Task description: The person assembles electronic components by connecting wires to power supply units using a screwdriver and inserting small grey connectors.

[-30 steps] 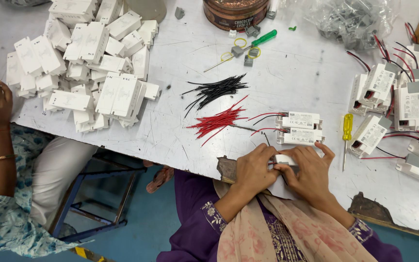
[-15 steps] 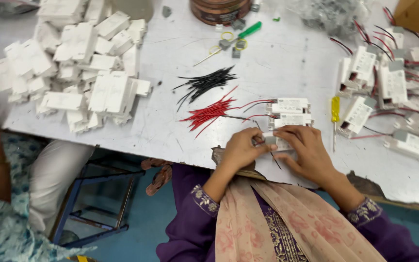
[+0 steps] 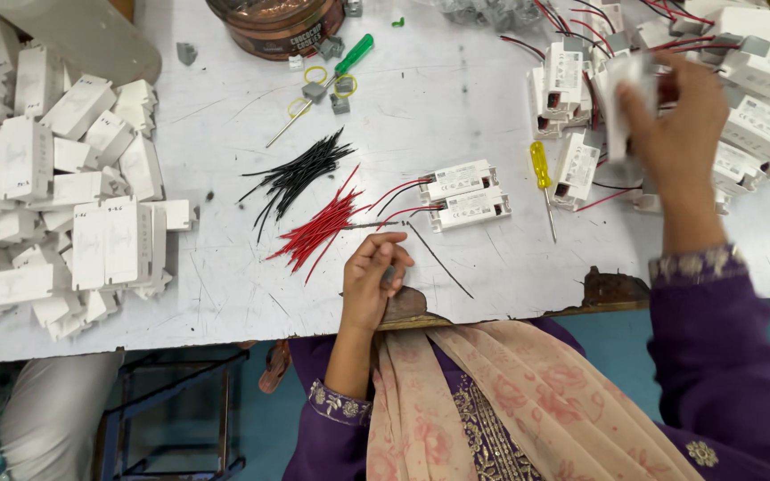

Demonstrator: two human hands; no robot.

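Note:
My right hand (image 3: 673, 120) is raised over the heap of wired white modules (image 3: 764, 76) at the far right and grips a blurred white module (image 3: 621, 98). My left hand (image 3: 374, 278) rests at the table's front edge with its fingers curled; whether they pinch anything is unclear. A loose black wire (image 3: 443, 267) lies just right of it. Two white modules with red and black leads (image 3: 465, 193) sit beyond the left hand, next to a bundle of red wires (image 3: 321, 229) and a bundle of black wires (image 3: 300, 171).
A yellow-handled screwdriver (image 3: 541, 181) lies right of the two modules. A green-handled screwdriver (image 3: 348, 59) and a round copper tin (image 3: 274, 22) sit at the back. Several empty white casings (image 3: 55, 187) are heaped at the left. Another person's light-trousered leg (image 3: 51, 414) shows lower left.
My right hand has left the table's front edge and carried a white module up to the right-hand heap. My left hand has stayed near the edge. The view has shifted.

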